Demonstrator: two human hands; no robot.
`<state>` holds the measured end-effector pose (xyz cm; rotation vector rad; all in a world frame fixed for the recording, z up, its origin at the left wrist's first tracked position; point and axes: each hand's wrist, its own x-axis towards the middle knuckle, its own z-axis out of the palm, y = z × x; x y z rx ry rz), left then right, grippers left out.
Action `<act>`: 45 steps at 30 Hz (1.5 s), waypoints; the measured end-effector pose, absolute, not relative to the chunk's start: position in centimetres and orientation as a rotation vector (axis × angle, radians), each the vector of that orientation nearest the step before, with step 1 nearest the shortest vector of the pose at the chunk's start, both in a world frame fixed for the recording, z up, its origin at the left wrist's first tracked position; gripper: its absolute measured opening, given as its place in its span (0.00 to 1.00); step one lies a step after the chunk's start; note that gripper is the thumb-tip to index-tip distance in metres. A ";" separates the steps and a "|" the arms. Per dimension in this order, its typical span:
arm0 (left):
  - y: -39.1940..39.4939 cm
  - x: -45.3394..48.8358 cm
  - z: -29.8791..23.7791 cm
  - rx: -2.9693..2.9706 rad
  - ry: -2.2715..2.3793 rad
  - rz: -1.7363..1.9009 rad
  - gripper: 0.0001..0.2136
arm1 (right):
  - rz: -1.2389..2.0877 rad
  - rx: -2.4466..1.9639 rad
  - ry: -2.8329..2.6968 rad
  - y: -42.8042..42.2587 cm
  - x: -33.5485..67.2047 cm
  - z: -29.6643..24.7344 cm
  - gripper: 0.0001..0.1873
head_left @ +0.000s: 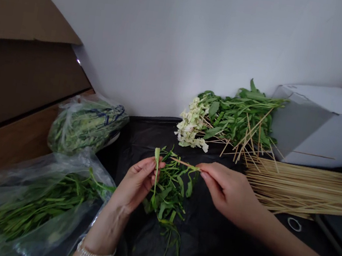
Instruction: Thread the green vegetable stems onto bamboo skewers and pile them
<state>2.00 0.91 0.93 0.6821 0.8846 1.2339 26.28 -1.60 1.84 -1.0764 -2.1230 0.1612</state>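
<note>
My left hand (137, 180) pinches a bunch of leafy green stems (170, 192) that hangs down over the black plastic sheet (210, 247). My right hand (229, 189) pinches a thin wooden skewer (185, 163) whose tip reaches into the top of that bunch. Both hands are closed on what they hold. A pearl bracelet (95, 255) circles my left wrist.
Skewered greens (240, 117) with white pieces (192, 125) lie at the back by the wall. A pile of loose skewers (304, 190) spreads at right beside a white box (330, 127). Two plastic bags of greens (46, 199) (85, 125) sit left. Cardboard box (20, 56) far left.
</note>
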 end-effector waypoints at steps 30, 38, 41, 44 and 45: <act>0.2 3.2 0.6 0.694 0.906 1.165 0.13 | 0.229 -1.043 -2.235 -2.1 25.1 -0.2 0.18; -0.3 3.8 0.2 0.810 0.936 1.064 0.12 | 0.296 -1.002 -2.237 -2.2 24.5 -0.9 0.19; -0.6 4.2 0.1 0.918 0.947 1.041 0.11 | 0.303 -0.994 -2.246 -2.2 24.4 -0.8 0.18; -0.3 3.8 0.2 0.996 1.000 1.105 0.13 | 0.242 -0.990 -2.192 -1.9 25.0 0.0 0.16; -0.2 3.5 0.3 1.005 1.028 1.143 0.14 | 0.208 -0.997 -2.139 -1.8 25.4 0.5 0.15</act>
